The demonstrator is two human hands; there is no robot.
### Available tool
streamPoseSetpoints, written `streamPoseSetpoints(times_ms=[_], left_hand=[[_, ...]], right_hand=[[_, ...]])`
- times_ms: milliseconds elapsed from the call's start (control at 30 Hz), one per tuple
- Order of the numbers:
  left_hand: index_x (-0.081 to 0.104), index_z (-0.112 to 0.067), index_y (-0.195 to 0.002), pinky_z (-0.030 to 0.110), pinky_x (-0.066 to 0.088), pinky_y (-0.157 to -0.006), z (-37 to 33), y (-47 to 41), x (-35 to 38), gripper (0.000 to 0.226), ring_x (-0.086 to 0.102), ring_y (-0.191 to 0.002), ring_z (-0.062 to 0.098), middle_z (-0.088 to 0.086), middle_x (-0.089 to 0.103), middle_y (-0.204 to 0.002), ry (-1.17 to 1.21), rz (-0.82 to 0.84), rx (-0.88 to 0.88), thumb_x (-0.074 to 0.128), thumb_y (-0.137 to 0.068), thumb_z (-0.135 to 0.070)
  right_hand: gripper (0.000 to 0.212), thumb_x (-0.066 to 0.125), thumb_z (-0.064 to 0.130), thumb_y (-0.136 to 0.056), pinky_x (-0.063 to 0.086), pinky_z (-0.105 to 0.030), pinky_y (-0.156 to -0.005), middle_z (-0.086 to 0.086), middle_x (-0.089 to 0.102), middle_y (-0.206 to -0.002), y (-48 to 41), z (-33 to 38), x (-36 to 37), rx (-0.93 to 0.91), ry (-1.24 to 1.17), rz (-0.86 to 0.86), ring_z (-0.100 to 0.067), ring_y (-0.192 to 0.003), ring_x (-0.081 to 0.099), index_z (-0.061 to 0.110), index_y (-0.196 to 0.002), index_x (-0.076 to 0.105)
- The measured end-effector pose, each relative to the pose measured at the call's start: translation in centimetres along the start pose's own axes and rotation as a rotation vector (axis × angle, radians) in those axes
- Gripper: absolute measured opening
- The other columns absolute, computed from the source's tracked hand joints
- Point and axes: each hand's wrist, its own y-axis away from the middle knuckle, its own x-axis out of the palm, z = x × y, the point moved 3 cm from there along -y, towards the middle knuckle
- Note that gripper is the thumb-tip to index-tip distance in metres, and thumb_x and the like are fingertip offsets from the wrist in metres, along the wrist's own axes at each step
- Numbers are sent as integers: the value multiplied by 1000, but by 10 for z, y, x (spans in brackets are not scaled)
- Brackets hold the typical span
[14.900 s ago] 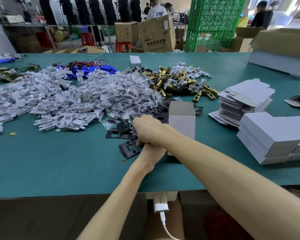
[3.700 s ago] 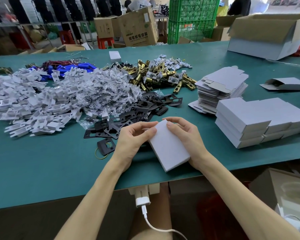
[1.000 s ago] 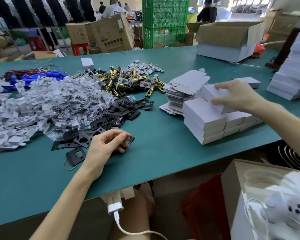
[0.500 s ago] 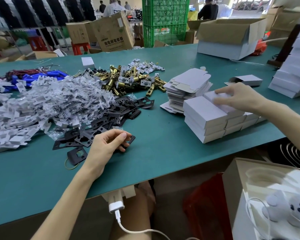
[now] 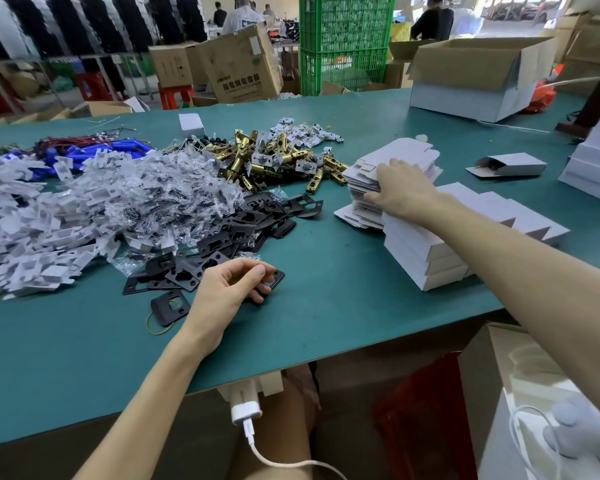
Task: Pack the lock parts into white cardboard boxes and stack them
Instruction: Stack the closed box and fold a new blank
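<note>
My right hand (image 5: 400, 192) lies on the pile of flat white box blanks (image 5: 413, 152), fingers on top and thumb against the pile's side. Just right of it stands a stack of closed white boxes (image 5: 430, 261), partly hidden by my forearm. My left hand (image 5: 227, 289) rests on the table (image 5: 326, 323) at the near edge of the black plates (image 5: 243, 223), with thumb and curled fingers pinching one black plate (image 5: 278, 278). Brass latches (image 5: 257, 161) are heaped farther back.
Bagged screws (image 5: 160, 195) and white plastic parts (image 5: 21, 230) cover the left side. A half-folded white box (image 5: 510, 166) lies at the right, beside a taller stack of white boxes (image 5: 596, 168). A big open carton (image 5: 475, 81) stands at the back right.
My right hand has left the stack of closed boxes and moved left onto the flat box blanks. My left hand has stayed on the black plate.
</note>
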Motion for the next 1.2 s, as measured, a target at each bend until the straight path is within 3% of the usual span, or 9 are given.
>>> streamPoseSetpoints(times_ms=[133,300,367,467,633,867,1000,1133,1200], left_hand=[[80,-9,-98,24,57,-68,1,-2,1,19,68,-77,20,12,76,-89,-3,7,-2,62,-103,-7],[80,-11,-97,24,57,-67,2,-2,1,19,69,-76,20,10,77,-88,-25,5,-3,62,-103,-8],[80,-10,-99,25,58,-68,0,-1,1,20,71,-78,21,11,77,-91,-4,-4,-1,60,-104,-12],[75,-5,-112,29,62,-70,-5,-2,0,42,76,-86,28,14,79,-106,179,-48,-52,48,-107,-37],[57,-5,-143,39,61,-89,-12,-2,-9,72,71,-113,33,18,70,-132,556,-5,-121,18,-110,-57],[30,-5,-160,52,38,-121,-21,3,-17,100,43,-145,46,29,43,-157,982,96,-172,27,-96,-81],[40,1,-154,47,53,-107,-21,1,-24,98,57,-136,39,23,53,-151,1052,-38,-177,56,-91,-73],[51,0,-148,46,57,-98,-16,0,-29,74,64,-128,34,18,63,-142,1025,-176,-192,64,-97,-53],[53,1,-146,46,58,-96,-17,-1,-28,64,64,-129,34,17,64,-139,1003,-171,-193,62,-100,-42]], right_hand=[[8,50,-1,-94,35,-37,-71,-29,64,-107,10,6,-5,-4,51,-140,-41,-90,56,2,-94,57],[19,43,-13,-88,35,-38,-65,-26,63,-95,27,16,-18,-41,-19,-303,-34,-77,48,-1,-92,57],[24,43,-14,-89,42,-40,-67,-24,68,-95,40,28,-26,-201,-110,-483,-37,-85,59,-4,-99,62],[34,49,-11,-91,52,-42,-91,-19,73,-115,80,69,-33,-682,-223,-717,-33,-110,68,-3,-116,70],[39,35,0,-106,53,-43,-100,-15,70,-128,136,132,9,-1047,-322,-598,-30,-121,66,-3,-121,71],[35,63,-16,-90,52,-44,-100,-5,72,-125,147,153,45,-826,-749,-465,-25,-122,65,3,-117,74],[26,70,2,-93,46,-39,-109,-3,68,-131,143,152,50,-732,-891,-324,-22,-130,55,5,-119,73],[75,81,29,-86,33,-25,-118,8,33,-159,143,152,63,-479,-1131,-30,-2,-147,29,23,-151,43],[78,78,30,-89,48,-22,-105,6,44,-147,140,151,69,-253,-1385,145,2,-129,51,22,-154,35]])
